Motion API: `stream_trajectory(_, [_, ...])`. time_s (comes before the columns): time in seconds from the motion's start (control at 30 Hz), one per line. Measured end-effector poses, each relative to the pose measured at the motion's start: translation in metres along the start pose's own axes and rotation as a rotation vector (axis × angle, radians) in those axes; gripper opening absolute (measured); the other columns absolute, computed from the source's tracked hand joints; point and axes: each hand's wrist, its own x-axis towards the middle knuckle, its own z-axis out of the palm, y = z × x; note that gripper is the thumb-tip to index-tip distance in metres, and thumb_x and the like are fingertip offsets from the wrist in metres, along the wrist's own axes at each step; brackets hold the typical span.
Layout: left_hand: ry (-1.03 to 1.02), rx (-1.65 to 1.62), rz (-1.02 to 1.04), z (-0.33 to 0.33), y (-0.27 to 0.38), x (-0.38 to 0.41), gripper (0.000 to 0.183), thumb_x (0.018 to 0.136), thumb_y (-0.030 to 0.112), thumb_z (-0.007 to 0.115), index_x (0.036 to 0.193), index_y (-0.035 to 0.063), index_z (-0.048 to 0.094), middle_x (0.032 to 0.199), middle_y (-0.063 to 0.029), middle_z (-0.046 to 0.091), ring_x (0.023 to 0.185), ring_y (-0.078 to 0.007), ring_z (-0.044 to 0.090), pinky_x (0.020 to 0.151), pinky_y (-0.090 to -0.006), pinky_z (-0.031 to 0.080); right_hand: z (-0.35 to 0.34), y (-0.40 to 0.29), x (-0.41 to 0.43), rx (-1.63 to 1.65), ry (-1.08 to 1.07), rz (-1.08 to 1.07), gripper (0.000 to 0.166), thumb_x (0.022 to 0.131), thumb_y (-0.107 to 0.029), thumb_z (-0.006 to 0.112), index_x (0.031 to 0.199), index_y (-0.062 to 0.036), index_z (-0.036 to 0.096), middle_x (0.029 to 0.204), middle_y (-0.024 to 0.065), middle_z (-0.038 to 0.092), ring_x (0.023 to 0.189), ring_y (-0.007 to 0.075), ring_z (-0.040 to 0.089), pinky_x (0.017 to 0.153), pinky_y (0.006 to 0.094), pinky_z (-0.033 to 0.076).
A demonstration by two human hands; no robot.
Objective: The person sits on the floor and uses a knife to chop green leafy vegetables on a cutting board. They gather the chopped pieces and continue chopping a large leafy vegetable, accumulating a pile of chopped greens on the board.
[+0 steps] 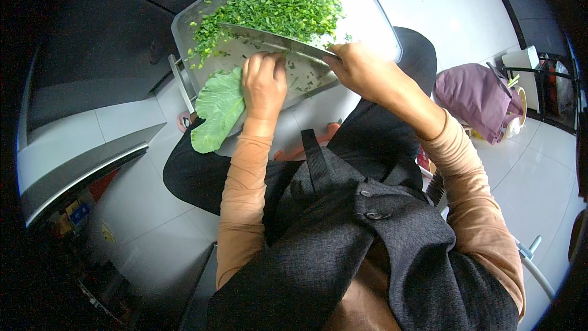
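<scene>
My right hand (358,71) grips the handle of a kitchen knife (275,41), whose long blade points left across the cutting board (367,14). Beneath my left hand (264,85), at the board's near edge, is a large pale-green leaf (218,110) with visible veins. The leaf's broad end hangs over the edge toward my knee, and my fingers hide the rest of it. A heap of finely chopped greens (285,4) covers the far part of the board, just beyond the blade. Small green scraps are scattered on the near side.
On the tiled floor to the right stands a purple bag (473,96) with green stalks at its side. Dark cabinets (115,46) rise at the left. An orange-pink slipper (317,140) shows below the board, between my legs.
</scene>
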Motion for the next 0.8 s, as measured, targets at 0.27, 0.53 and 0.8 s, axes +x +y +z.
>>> stream_trajectory(0.27, [0.034, -0.005, 0.032, 0.004, -0.004, -0.001, 0.013, 0.073, 0.008, 0.064, 0.087, 0.0074, 0.063, 0.089, -0.0087, 0.058, 0.086, -0.0293, 0.054, 0.076, -0.0385, 0.045, -0.009, 0.001, -0.018, -0.058, -0.011, -0.03, 0.025, 0.085, -0.022, 0.051, 0.075, -0.0016, 0.062, 0.066, 0.0208, 0.06, 0.066, 0.0383, 0.061, 0.062, 0.0471, 0.049])
stream_trajectory(0.53, [0.013, -0.001, 0.034, 0.004, -0.004, -0.001, 0.014, 0.073, 0.007, 0.064, 0.087, 0.0066, 0.063, 0.091, -0.0098, 0.057, 0.087, -0.0298, 0.054, 0.078, -0.039, 0.044, -0.003, 0.0, -0.016, -0.147, -0.046, -0.043, 0.022, 0.086, -0.019, 0.053, 0.079, 0.0008, 0.061, 0.064, 0.0221, 0.058, 0.063, 0.0397, 0.059, 0.057, 0.0456, 0.048])
stream_trajectory(0.8, [0.009, 0.011, 0.036, 0.003, -0.005, -0.001, 0.014, 0.073, 0.007, 0.064, 0.086, 0.0072, 0.062, 0.091, -0.0103, 0.057, 0.087, -0.0309, 0.053, 0.078, -0.0402, 0.043, 0.032, -0.025, 0.044, -0.066, -0.015, -0.124, 0.02, 0.083, -0.016, 0.052, 0.075, 0.0002, 0.06, 0.064, 0.0221, 0.059, 0.064, 0.0398, 0.06, 0.059, 0.0471, 0.048])
